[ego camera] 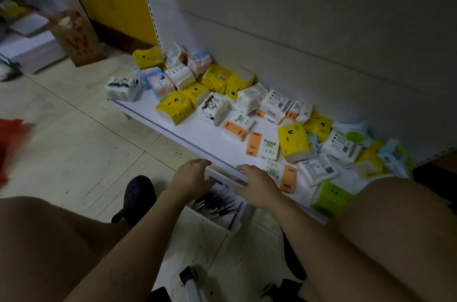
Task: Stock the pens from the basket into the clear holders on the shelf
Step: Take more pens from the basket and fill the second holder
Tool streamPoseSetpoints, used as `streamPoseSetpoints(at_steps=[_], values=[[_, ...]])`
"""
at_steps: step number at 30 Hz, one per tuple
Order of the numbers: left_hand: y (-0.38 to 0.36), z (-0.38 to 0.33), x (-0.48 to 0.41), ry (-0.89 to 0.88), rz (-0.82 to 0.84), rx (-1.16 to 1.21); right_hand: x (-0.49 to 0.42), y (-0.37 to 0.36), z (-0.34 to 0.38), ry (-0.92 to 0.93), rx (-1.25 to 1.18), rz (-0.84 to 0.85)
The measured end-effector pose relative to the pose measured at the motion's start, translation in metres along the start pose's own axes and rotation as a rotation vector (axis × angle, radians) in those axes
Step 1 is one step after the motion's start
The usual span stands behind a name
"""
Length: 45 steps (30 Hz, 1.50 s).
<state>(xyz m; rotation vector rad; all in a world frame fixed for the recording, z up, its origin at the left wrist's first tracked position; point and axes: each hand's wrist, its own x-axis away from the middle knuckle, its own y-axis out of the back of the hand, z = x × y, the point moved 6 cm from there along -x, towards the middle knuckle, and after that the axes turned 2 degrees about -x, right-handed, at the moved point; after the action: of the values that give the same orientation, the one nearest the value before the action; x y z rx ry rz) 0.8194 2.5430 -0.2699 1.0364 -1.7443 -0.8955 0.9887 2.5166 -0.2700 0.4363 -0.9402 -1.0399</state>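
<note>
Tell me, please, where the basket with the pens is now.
Bottom centre of the head view: the basket is at the front edge of the white shelf, with the left hand and the right hand holding its far end.

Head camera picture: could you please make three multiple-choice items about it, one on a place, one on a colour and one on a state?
1. Where is the white basket of pens relative to the low shelf?
A. at its back wall
B. at its front edge
C. far to its left

2. What colour is the letter on the brown paper bag?
A. blue
B. red
C. green

3. What are the left hand and the right hand doing?
A. both grip the basket's rim
B. both hang free
C. each holds one pen

Answers:
1 B, as the basket's rim lies along the shelf's front edge.
2 B, as a red W shows on the bag.
3 A, as one hand is on each end of the rim.
</note>
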Motion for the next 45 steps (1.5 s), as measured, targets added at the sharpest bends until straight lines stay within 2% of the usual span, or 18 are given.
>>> streamPoseSetpoints(at_steps=[3,7,13,18,23,30,33,38,43,45], values=[[-0.037,0.023,-0.004,0.088,0.104,0.062,-0.009,-0.021,-0.018,-0.074,-0.036,0.079],[-0.094,0.036,-0.014,0.120,0.237,0.150,-0.023,-0.042,-0.050,-0.242,-0.142,0.126],[-0.132,0.053,-0.040,0.146,0.316,0.262,-0.052,-0.071,-0.078,-0.419,-0.222,0.182],[-0.160,0.088,-0.064,0.195,0.374,0.269,-0.074,-0.123,-0.078,-0.445,-0.176,0.309],[-0.178,0.110,-0.085,0.258,0.351,0.246,-0.106,-0.164,-0.081,-0.420,-0.175,0.407],[-0.198,0.120,-0.109,0.382,0.327,0.261,-0.161,-0.184,-0.078,-0.435,-0.334,0.337],[-0.206,0.123,-0.111,0.374,0.350,0.258,-0.180,-0.187,-0.071,-0.442,-0.440,0.286],[-0.215,0.123,-0.110,0.326,0.328,0.269,-0.186,-0.203,-0.068,-0.548,-0.525,0.361],[-0.222,0.120,-0.111,0.296,0.340,0.348,-0.179,-0.211,-0.078,-0.540,-0.519,0.324],[-0.226,0.119,-0.109,0.322,0.370,0.373,-0.175,-0.210,-0.086,-0.567,-0.568,0.262]])
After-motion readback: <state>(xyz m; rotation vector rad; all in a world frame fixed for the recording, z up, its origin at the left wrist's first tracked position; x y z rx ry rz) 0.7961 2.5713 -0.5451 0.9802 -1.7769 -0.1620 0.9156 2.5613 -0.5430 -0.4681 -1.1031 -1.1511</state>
